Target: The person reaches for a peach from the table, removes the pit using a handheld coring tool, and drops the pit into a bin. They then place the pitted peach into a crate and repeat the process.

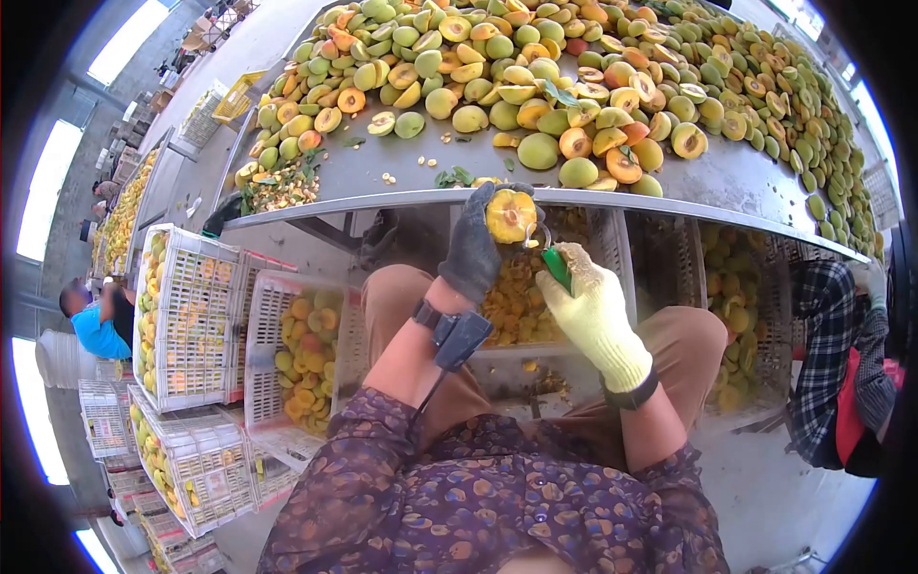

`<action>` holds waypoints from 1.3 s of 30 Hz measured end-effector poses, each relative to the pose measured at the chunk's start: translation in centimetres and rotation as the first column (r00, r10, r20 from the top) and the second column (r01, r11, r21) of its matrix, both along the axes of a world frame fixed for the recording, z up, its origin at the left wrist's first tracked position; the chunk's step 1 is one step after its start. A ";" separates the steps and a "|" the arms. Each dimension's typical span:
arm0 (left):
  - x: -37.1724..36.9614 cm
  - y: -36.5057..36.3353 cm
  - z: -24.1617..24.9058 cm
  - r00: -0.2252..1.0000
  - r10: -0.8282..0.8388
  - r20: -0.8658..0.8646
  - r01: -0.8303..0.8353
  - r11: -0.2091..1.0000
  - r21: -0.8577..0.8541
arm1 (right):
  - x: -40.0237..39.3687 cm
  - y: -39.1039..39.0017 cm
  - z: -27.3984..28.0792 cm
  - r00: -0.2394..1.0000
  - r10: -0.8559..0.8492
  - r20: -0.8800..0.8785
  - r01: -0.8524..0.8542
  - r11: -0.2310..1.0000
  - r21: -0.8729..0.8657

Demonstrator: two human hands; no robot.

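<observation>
My left hand (pixel 472 251), in a dark grey glove, holds a halved yellow fruit (pixel 511 216) with its cut face showing, just at the table's front edge. To its right my right hand (pixel 595 311), in a pale yellow knitted glove, is wrapped round the green handle (pixel 557 269) of a small tool. The tool's curved metal tip (pixel 547 235) is beside the right side of the fruit. Below both hands, a crate of cut fruit pieces (pixel 521 304) stands between the knees.
Piled halved and whole fruit (pixel 535 86) covers much of the metal table (pixel 421 165). Pits and leaves (pixel 287 184) lie at its left. White crates of fruit (pixel 196 320) are stacked at left. A co-worker in a plaid sleeve (pixel 822 316) sits at right, another person in blue (pixel 96 330) far left.
</observation>
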State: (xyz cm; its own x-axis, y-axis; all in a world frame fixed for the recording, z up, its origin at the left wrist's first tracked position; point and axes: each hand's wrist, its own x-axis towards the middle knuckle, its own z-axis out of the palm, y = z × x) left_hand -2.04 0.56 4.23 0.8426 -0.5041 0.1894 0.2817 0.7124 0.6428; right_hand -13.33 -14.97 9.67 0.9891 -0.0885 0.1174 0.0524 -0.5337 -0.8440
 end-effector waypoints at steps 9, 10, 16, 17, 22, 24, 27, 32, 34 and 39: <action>-0.6 -0.8 0.9 0.670 0.106 0.735 -0.652 0.559 0.513 | 1.0 0.7 -1.1 0.993 -0.121 0.007 0.121 0.992 -0.044; -0.6 -0.9 0.3 0.766 0.186 0.615 -0.568 0.644 0.512 | 0.9 0.7 -1.3 0.991 -0.124 0.041 0.126 0.991 -0.039; -1.5 -1.0 1.7 0.755 0.190 0.628 -0.605 0.570 0.556 | 0.6 1.5 -2.1 0.998 -0.058 0.039 0.065 0.976 -0.209; -1.6 -1.3 1.6 0.791 0.235 0.564 -0.566 0.629 0.532 | 0.7 1.5 -2.3 0.997 -0.062 0.038 0.069 0.976 -0.208; -1.0 -1.8 -1.7 0.761 0.250 0.599 -0.610 0.590 0.529 | 1.0 1.7 -2.6 0.997 -0.081 -0.012 0.075 0.955 -0.286; -1.5 -2.4 -1.0 0.957 0.277 0.081 -0.288 0.927 0.241 | 1.2 2.2 -3.1 0.993 -0.089 -0.071 0.061 0.944 -0.323; -1.5 -2.8 -1.7 0.961 0.244 -0.128 -0.235 0.968 0.085 | 1.2 2.8 -4.6 0.985 -0.092 -0.146 0.028 0.919 -0.394; -0.7 -2.1 -1.8 0.951 0.293 -0.096 -0.262 0.932 0.250 | 1.9 2.7 -3.4 0.983 -0.006 -0.182 -0.046 0.959 -0.279; -0.3 -1.5 -1.4 0.974 0.199 -0.107 -0.159 0.941 0.300 | 2.3 1.4 -1.9 0.945 0.264 -0.191 -0.251 0.964 0.089; 0.8 -1.4 -1.3 0.929 0.076 -0.362 -0.046 0.995 0.091 | 2.5 2.2 -4.1 0.982 0.078 -0.171 -0.099 0.987 -0.122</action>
State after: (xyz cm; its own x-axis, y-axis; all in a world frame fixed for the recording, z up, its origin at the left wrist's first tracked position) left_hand -1.26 -0.87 2.93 0.8757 -0.4499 -0.1755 0.4648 0.6867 0.5590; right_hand -10.82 -12.75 5.54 0.9991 0.0056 -0.0431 -0.0296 -0.6388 -0.7688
